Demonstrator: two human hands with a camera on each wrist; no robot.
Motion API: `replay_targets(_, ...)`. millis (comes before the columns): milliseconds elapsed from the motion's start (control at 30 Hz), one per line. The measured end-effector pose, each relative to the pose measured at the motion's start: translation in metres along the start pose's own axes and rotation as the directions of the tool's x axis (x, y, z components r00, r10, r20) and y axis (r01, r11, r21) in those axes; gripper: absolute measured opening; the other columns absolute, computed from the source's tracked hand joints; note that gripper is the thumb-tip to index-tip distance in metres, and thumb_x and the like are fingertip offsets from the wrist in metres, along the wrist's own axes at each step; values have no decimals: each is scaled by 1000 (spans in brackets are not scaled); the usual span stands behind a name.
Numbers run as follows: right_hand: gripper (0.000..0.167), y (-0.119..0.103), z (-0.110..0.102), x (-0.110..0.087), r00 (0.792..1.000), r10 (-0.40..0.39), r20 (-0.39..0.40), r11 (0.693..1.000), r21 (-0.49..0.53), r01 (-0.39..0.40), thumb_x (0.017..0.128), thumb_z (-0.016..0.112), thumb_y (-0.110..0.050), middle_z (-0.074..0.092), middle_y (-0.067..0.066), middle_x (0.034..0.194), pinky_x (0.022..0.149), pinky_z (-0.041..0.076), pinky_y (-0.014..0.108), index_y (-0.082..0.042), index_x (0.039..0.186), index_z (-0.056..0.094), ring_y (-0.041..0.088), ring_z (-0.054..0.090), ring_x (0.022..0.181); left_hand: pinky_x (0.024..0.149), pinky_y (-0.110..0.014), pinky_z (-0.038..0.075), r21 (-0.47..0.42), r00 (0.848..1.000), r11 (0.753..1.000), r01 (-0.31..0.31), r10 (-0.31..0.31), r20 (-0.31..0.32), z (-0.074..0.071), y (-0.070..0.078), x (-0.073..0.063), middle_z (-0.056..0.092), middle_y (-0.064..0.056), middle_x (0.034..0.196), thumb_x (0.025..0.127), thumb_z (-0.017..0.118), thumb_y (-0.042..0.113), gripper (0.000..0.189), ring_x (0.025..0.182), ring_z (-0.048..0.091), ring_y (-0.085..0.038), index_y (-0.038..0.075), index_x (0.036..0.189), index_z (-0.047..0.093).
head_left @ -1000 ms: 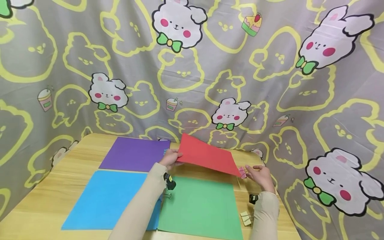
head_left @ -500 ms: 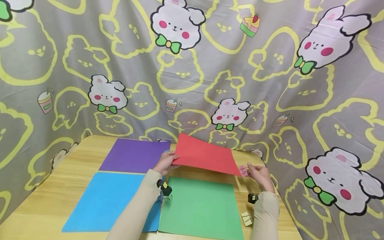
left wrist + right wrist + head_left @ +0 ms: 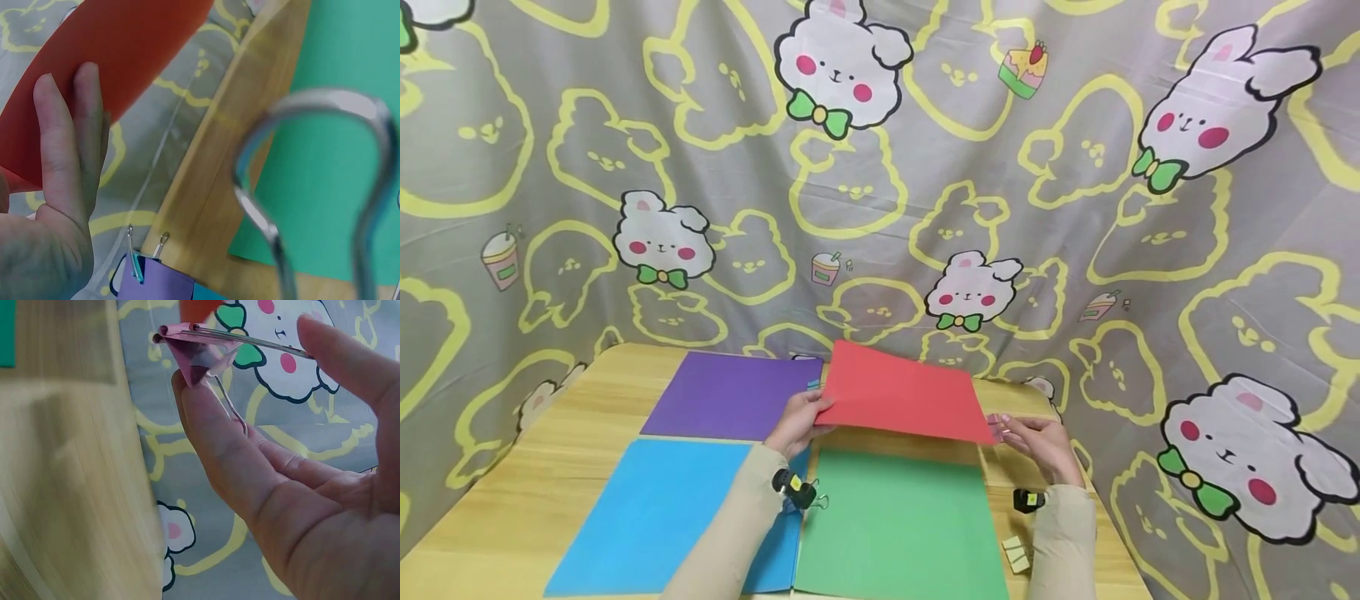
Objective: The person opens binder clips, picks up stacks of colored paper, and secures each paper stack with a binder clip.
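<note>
My left hand grips the left edge of a red sheet, thumb on top and fingers beneath. The sheet is held tilted above the table. At its right corner my right hand holds a pink binder clip, thumb at one wire handle and fingers under the other side. Whether the clip bites on the red sheet cannot be told. Below lie a green sheet, a blue sheet and a purple sheet, flat on the table.
A yellow binder clip lies on the wooden table near my right forearm. Clips with wire handles sit where blue and green meet; another clip grips the purple sheet's edge. A patterned curtain hangs behind the table.
My left hand has moved left and nearer to me, drawing the red sheet along. My right hand and the pink clip have shifted slightly left, staying at the sheet's right corner.
</note>
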State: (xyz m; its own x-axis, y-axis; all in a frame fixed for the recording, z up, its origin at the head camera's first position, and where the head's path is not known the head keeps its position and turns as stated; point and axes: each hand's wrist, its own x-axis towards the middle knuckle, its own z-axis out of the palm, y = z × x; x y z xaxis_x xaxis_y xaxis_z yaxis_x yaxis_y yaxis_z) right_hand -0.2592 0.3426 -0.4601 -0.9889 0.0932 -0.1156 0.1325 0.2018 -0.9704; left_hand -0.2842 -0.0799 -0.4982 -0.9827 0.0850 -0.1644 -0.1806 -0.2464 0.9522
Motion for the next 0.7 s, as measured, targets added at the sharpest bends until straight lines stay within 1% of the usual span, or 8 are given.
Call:
replay_targets(67,68,1,1,1,1000,-4,2,1000,7,4,100,70,-30,74,13,115,89,61,22,21,140,47,8,76,95,73,-22,60,-3,1000,1000,0,0,0,-2,0,-2,61,-27,134,107,52,8,48,91,73,-12,-8,152,41)
replay_targets(167,70,2,2,4,1000,3,-5,999,38,-3,101,68,-32,76,9,103,89,61,25,23,139,46,8,76,89,71,-22,59,-9,1000,1000,-3,3,0,-4,1,-5,66,-19,123,107,53,8,48,86,72,-10,-10,150,42)
replay_targets(233,72,3,3,4,1000,10,-15,999,45,-10,102,67,-34,76,11,100,88,62,27,23,139,44,10,76,87,71,-23,59,-13,1000,1000,-7,7,2,-5,0,-7,67,-15,117,107,53,9,48,86,72,-10,-10,149,42)
replay_targets(333,75,3,5,5,999,29,-23,998,62,-28,102,67,-37,76,8,94,86,63,29,23,141,43,11,75,83,71,-23,59,-12,1000,1000,-19,19,9,-8,-2,-12,68,-13,116,107,54,11,49,86,72,-9,-11,150,41)
replay_targets(467,79,3,9,5,999,43,-22,998,41,-42,101,66,-43,77,5,93,83,63,28,21,142,43,10,75,81,72,-23,60,-4,1000,1000,-28,28,6,-13,-6,-18,68,-13,115,107,53,10,49,86,72,-9,-11,149,40)
replay_targets(567,79,1,12,4,999,40,-23,999,37,-39,101,66,-44,77,4,93,82,63,27,20,142,44,9,75,81,72,-23,60,-12,1000,999,-30,30,-7,-16,-8,-21,69,-13,114,107,54,10,48,85,73,-9,-12,148,41)
replay_targets(700,77,0,15,4,999,37,-30,997,63,-35,101,66,-44,77,2,92,82,63,27,18,141,45,9,76,82,73,-24,61,-26,999,999,-39,38,-16,-20,-10,-22,69,-14,114,106,56,11,51,85,74,-10,-12,149,39)
